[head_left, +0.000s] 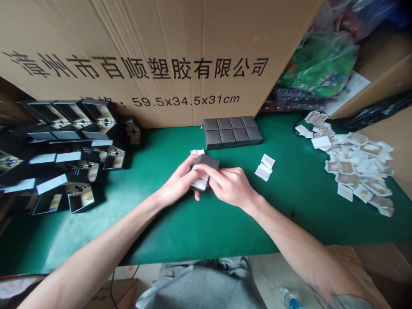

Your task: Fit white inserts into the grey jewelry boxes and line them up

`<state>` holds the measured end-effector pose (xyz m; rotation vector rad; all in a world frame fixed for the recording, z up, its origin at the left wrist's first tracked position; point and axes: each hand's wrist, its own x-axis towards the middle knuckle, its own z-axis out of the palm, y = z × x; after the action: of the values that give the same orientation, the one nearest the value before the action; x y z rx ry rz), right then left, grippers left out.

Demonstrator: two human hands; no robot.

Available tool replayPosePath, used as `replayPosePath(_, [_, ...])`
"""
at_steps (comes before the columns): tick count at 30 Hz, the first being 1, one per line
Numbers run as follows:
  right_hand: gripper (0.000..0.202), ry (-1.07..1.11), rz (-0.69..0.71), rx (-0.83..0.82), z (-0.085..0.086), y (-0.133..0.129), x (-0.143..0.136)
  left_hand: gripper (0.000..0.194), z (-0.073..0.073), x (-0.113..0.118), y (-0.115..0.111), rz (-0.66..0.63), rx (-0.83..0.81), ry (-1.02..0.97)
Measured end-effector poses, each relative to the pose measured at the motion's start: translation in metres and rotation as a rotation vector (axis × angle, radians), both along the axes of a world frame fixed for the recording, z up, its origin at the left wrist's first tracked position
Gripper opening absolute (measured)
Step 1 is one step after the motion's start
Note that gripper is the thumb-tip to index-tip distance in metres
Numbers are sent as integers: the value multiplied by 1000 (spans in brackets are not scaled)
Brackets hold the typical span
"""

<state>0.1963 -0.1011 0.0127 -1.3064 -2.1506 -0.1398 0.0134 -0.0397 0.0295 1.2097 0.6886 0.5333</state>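
Note:
A small dark box [207, 161] with a white inside is held over the middle of the green table. My left hand [180, 182] wraps round it from the left, its thumb across the white part. From the right, my right hand [230, 184] touches the box with its fingers bent together at the white inside. A bit of white [197, 152] shows just beyond my left fingertips. Part of the box is hidden by the fingers.
Dark closed boxes [233, 131] stand in a block behind my hands. Several open boxes [80, 197] fill the left side. A folded white piece [265, 167] lies right of my hands, a white heap [360, 159] farther right. A large carton [161, 38] stands behind.

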Motion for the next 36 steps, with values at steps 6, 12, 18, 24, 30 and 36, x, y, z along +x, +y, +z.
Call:
replayPosePath(6, [34,16,3,124,-3,1,-1,21,1,-1,0,-29,1,-8])
replayPosePath(12, [29,41,46,190,-2,1,-1,17,3,-2,-1,-63,11,-18])
replayPosePath(18, [24,44,17,213,-3,1,-1,23,1,-1,1,-26,8,-49])
replayPosePath(24, [15,79,28,207,-1,1,0,24,-2,0,1,12,-12,-41])
replayPosePath(30, [14,164,19,188,-2,0,-5,22,-2,2,1,73,-23,-38])
replayPosePath(36, [14,338,10,81,-1,-4,-11,23,-2,2,1,107,13,-58])
